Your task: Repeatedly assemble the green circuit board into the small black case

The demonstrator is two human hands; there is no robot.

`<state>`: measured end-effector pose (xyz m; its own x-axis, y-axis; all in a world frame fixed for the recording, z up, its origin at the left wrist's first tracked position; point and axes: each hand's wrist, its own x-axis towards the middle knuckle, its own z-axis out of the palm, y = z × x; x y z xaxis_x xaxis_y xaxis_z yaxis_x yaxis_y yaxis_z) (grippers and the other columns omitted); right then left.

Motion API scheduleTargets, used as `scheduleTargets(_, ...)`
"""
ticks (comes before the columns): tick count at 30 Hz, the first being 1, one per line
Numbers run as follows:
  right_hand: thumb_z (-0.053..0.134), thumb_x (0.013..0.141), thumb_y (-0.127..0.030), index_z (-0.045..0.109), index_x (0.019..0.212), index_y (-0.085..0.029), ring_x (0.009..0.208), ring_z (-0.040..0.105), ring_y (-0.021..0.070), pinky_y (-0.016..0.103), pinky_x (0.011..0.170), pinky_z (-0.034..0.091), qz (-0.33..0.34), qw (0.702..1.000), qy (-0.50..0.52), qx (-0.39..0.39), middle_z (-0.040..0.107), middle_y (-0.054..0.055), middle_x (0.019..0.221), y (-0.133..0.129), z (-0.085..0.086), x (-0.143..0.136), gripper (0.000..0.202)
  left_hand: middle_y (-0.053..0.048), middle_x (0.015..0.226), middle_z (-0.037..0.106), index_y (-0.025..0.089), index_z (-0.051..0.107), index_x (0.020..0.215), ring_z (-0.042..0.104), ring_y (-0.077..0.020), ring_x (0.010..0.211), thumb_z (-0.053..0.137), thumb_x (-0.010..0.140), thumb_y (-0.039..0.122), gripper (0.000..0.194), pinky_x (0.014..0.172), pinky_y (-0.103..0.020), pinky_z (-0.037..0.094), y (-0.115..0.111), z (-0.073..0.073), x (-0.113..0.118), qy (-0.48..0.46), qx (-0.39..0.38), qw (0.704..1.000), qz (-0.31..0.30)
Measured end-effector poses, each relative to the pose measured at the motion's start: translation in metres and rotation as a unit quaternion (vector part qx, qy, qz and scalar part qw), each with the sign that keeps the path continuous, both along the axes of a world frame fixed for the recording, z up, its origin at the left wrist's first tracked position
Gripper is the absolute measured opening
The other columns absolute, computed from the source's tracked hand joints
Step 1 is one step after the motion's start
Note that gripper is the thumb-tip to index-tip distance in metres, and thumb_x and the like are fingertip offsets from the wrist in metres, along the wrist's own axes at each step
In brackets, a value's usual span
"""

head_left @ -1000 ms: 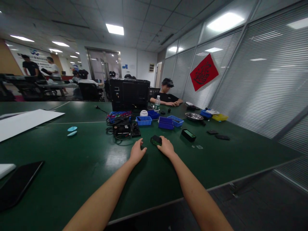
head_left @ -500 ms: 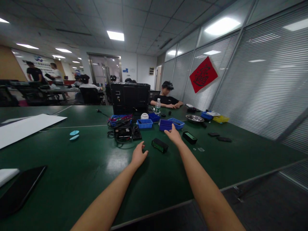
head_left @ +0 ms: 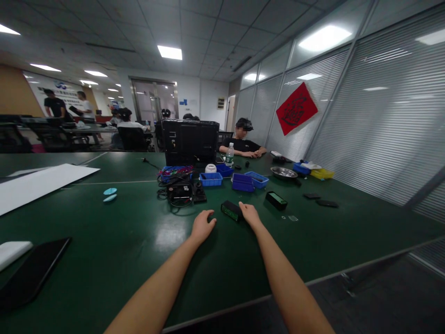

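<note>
A black box-shaped device with a green circuit-like face [head_left: 231,211] lies on the green table between my two hands. My right hand [head_left: 250,214] is at its right end, fingers stretched forward and seemingly touching it; its grip is not closed round the device. To the left, my left hand [head_left: 203,227] hovers low over the table or rests on it, thumb apart from the fingers, holding nothing. A second black device with a pale green display [head_left: 276,200] lies to the right of my right hand. Beyond the hands stands a dark blue bin [head_left: 243,183].
Behind are blue trays [head_left: 211,179], a black adapter with cables [head_left: 179,190], a baseball [head_left: 210,168], a water bottle [head_left: 230,155] and a monitor [head_left: 190,141]. A metal bowl [head_left: 284,173] stands right. Across the table sits a person [head_left: 241,144].
My right hand has come back from the dark blue bin, down and toward me, to the right end of the black device. My left hand has hardly moved. The view has shifted slightly.
</note>
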<state>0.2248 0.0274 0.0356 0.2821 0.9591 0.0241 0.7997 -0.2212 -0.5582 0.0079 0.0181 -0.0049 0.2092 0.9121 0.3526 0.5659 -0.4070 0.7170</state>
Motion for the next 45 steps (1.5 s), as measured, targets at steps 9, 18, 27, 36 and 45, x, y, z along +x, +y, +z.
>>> scheduleTargets(9,0.027,0.085,-0.053,0.059,0.100,-0.014,0.098,0.053,0.0255,0.032,0.075,0.040,0.016,0.990,-0.136,-0.028,0.059,0.016,0.103,-0.015,0.005,-0.024,0.052,-0.005,0.102,0.061,0.018,0.059,0.101,0.055,-0.0170,0.095,0.054,0.074,0.022,0.028,0.088,-0.030,0.041,-0.002,0.005,0.000,0.028,0.010,1.000,0.004)
scheduleTargets(18,0.054,0.073,-0.050,0.043,0.106,-0.019,0.085,0.058,0.0230,0.029,0.065,0.041,0.028,0.990,-0.139,-0.003,0.060,0.009,0.096,-0.033,0.007,-0.050,0.047,-0.005,0.101,0.061,0.018,0.060,0.101,0.055,-0.0173,0.095,0.054,0.074,0.022,0.028,0.087,-0.030,0.041,-0.003,0.006,0.000,0.038,0.009,0.999,0.008)
scheduleTargets(27,0.049,0.077,-0.045,0.032,0.124,-0.020,0.102,0.049,0.0269,0.036,0.075,0.041,0.022,0.982,-0.182,0.034,0.051,0.013,0.113,-0.033,0.005,-0.049,0.055,-0.004,0.101,0.061,0.019,0.060,0.101,0.055,-0.0171,0.095,0.053,0.074,0.022,0.028,0.088,-0.030,0.041,-0.005,0.009,0.001,0.034,-0.003,0.999,0.009)
scheduleTargets(36,0.051,0.076,-0.041,0.029,0.131,-0.016,0.101,0.049,0.0301,0.039,0.072,0.044,-0.009,0.981,-0.192,-0.005,0.048,0.018,0.117,-0.028,-0.001,-0.031,0.064,-0.004,0.103,0.061,0.019,0.060,0.101,0.055,-0.0174,0.096,0.052,0.075,0.023,0.028,0.089,-0.031,0.041,-0.006,0.009,-0.001,0.032,0.001,0.999,0.004)
scheduleTargets(45,0.017,0.086,-0.052,0.041,0.127,-0.019,0.100,0.054,0.0267,0.038,0.076,0.042,-0.048,0.996,-0.070,-0.031,0.056,0.014,0.114,-0.018,0.006,-0.010,0.057,-0.004,0.103,0.061,0.019,0.060,0.100,0.054,-0.0174,0.098,0.053,0.074,0.022,0.027,0.090,-0.031,0.040,-0.005,0.008,0.000,0.033,0.000,0.999,0.008)
